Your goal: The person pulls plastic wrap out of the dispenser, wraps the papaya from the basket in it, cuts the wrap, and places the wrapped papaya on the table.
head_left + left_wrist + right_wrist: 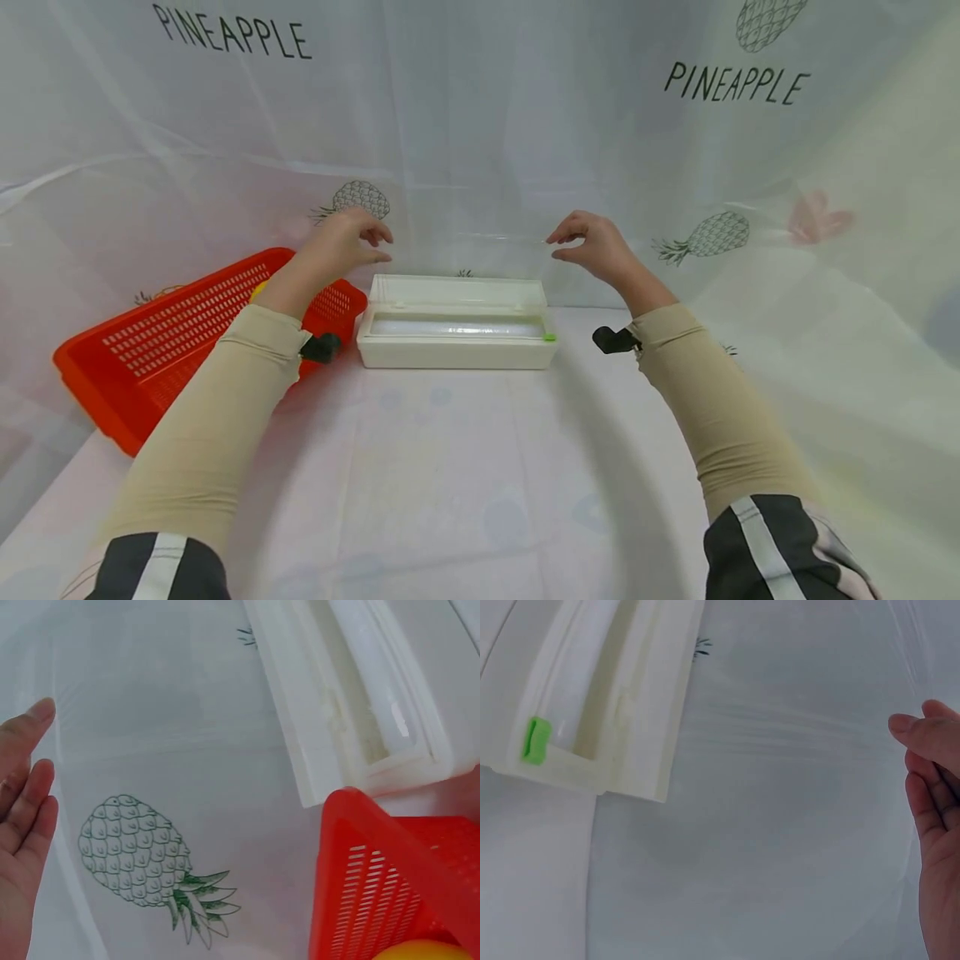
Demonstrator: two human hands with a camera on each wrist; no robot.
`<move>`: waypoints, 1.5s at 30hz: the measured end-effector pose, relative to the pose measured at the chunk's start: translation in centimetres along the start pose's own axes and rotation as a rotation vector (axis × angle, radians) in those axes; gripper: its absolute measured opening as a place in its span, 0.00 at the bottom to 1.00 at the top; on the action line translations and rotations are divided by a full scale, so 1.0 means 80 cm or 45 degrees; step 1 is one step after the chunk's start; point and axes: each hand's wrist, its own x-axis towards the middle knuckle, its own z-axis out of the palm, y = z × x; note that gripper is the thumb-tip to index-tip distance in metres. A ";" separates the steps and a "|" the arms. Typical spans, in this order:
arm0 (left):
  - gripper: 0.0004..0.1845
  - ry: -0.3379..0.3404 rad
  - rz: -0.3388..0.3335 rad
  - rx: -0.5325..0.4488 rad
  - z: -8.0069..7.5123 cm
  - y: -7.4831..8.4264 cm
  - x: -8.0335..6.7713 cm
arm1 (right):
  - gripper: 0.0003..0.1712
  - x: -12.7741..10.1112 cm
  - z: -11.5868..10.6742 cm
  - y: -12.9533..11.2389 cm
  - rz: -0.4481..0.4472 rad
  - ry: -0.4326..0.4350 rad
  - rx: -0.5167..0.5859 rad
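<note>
A white dispenser box (457,343) lies open on the table, with a roll of clear film inside and a green tab (535,739) at its right end. A sheet of clear film (468,262) rises from the box, its top edge stretched between my hands. My left hand (381,247) pinches the sheet's left corner above the box's left end. My right hand (557,247) pinches the right corner above the right end. In the wrist views, the left hand's fingers (26,802) and the right hand's fingers (930,795) show at the frame edges beside the faintly streaked film.
A red slotted basket (187,333) lies left of the box, touching its corner, with a yellow object (424,951) inside. A white pineapple-print cloth (712,237) covers the table and rises behind as a backdrop. Bare tabletop (450,467) stretches in front.
</note>
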 end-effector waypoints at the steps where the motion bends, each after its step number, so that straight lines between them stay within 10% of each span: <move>1: 0.15 0.001 0.013 0.003 -0.002 0.001 -0.001 | 0.11 0.000 -0.001 -0.001 -0.004 0.001 -0.006; 25: 0.16 0.090 0.168 0.012 -0.042 0.027 0.001 | 0.12 0.005 -0.042 -0.028 -0.035 0.067 -0.056; 45: 0.19 0.205 0.128 0.016 -0.064 0.046 -0.009 | 0.13 0.005 -0.068 -0.053 0.021 0.195 0.040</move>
